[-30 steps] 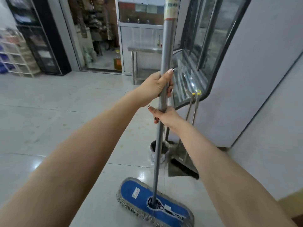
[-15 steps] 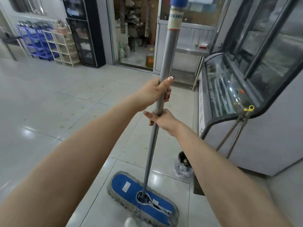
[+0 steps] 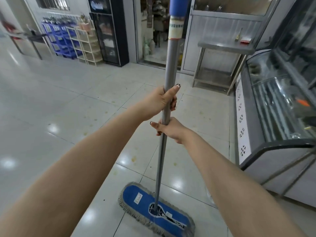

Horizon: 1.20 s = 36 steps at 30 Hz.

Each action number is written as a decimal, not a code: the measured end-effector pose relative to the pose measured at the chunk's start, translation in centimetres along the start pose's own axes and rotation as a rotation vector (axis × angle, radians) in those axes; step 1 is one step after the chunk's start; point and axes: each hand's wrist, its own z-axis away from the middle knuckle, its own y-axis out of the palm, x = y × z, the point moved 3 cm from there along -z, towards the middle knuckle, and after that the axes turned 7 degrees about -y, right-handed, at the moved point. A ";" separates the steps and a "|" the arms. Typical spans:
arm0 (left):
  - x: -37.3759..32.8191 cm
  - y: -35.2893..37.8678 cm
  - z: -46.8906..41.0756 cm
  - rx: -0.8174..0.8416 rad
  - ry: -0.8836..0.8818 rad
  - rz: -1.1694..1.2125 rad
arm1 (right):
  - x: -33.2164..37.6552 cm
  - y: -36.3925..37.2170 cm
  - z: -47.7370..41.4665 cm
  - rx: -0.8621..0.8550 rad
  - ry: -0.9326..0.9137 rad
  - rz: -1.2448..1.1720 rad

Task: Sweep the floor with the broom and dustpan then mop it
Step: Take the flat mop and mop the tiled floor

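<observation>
A flat mop with a blue pad and grey fringe (image 3: 145, 202) lies on the pale tiled floor (image 3: 51, 103) near the bottom centre. Its grey metal pole (image 3: 169, 65) rises almost upright to a blue grip at the top. My left hand (image 3: 162, 100) grips the pole higher up, thumb along the shaft. Just below it, my right hand (image 3: 169, 129) wraps the pole from the right side. Broom and dustpan are out of view.
A glass display counter (image 3: 273, 103) runs along the right side, with thin metal rods (image 3: 290, 173) leaning against its end. A steel table (image 3: 222, 47) stands at the back right by an open doorway (image 3: 153, 31). Blue crates and a white rack (image 3: 85, 40) line the back left wall.
The view has swung left and away from the counter corner; the bin, bag and dustpan have left the frame. The mop head has travelled over the tiles with me. Both grips are unchanged.
</observation>
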 end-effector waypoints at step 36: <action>11.2 -21.8 3.9 0.293 -0.081 -0.122 | 2.4 22.6 -9.1 -0.262 0.298 0.040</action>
